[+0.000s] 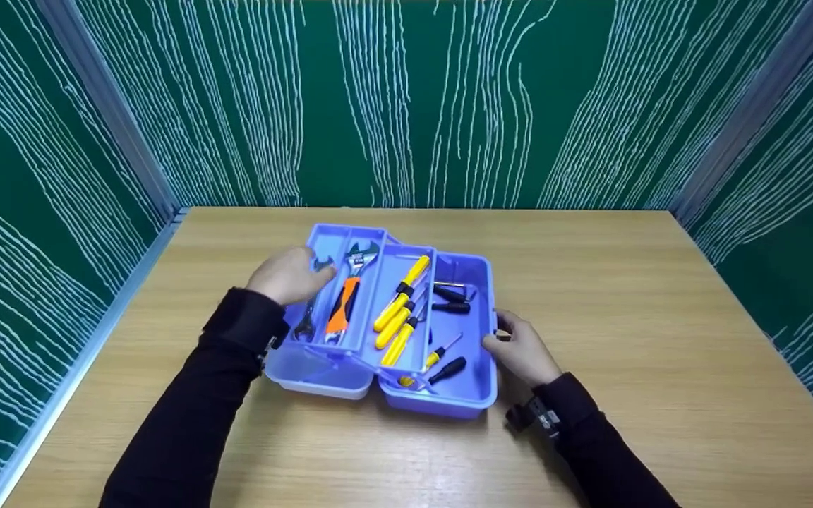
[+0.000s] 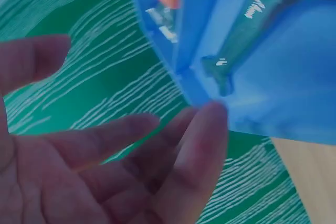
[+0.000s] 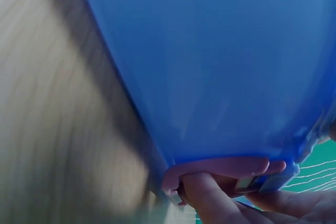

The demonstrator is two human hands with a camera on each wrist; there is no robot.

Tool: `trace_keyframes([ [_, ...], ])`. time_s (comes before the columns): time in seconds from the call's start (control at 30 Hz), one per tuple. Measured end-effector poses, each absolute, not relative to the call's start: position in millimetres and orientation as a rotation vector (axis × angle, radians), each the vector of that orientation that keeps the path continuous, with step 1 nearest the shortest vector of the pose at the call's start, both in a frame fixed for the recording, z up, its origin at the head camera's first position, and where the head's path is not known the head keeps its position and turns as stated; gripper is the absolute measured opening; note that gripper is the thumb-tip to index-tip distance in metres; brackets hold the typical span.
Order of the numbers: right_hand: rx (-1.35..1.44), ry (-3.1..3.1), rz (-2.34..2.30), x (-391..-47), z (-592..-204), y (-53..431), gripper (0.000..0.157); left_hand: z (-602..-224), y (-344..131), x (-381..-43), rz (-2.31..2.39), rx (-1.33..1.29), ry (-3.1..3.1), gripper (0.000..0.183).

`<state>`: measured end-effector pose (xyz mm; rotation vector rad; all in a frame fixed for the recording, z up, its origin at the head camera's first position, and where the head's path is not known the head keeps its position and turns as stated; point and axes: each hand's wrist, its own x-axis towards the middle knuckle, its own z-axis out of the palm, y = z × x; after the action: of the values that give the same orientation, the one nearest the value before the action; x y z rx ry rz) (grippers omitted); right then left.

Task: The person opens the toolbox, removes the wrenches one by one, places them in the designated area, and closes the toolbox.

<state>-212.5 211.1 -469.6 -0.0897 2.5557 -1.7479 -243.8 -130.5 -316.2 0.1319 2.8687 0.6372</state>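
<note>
A purple-blue toolbox (image 1: 442,405) stands open on the table, its trays fanned out to the left. My left hand (image 1: 285,275) hovers at the left edge of the upper tray (image 1: 329,243), fingers loosely spread and apart from the tools. Beside it lies a dark open-ended wrench (image 1: 304,326), partly hidden by the hand; in the left wrist view the wrench (image 2: 247,24) rests in its compartment. An adjustable wrench (image 1: 344,303) with an orange-black handle lies in the neighbouring compartment. With my right hand (image 1: 523,349) I grip the box's right side, fingers at a pink latch (image 3: 226,166).
Several yellow screwdrivers (image 1: 394,326) lie in the middle tray. The box's bottom holds black-handled tools (image 1: 451,307) and a small yellow-handled screwdriver (image 1: 433,358). The wooden table (image 1: 611,282) is bounded by green walls (image 1: 583,63) with white lines.
</note>
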Motion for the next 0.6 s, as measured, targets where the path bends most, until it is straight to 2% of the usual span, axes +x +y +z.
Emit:
trace_keyframes([
  [0.17, -0.104, 2.553, -1.751, -212.7, -471.6, 210.8, 0.057, -319.2, -123.2, -246.9, 0.399, 0.157, 2.811, 0.029],
  [0.27, -0.101, 2.543, -1.751, -213.2, -471.5, 210.5, 0.057, -320.5, -120.1, -247.5, 0.253, 0.217, 2.827, 0.017],
  [0.4, -0.090, 2.545, -1.749, -213.7, -470.4, 210.5, 0.056, -321.5, -116.4, -248.6, 0.137, 0.267, 2.857, 0.015],
  [0.6, -0.079, 2.546, -1.755, -211.9, -469.6, 211.3, 0.058, -323.2, -110.9, -250.6, 0.183, 0.192, 2.819, 0.021],
])
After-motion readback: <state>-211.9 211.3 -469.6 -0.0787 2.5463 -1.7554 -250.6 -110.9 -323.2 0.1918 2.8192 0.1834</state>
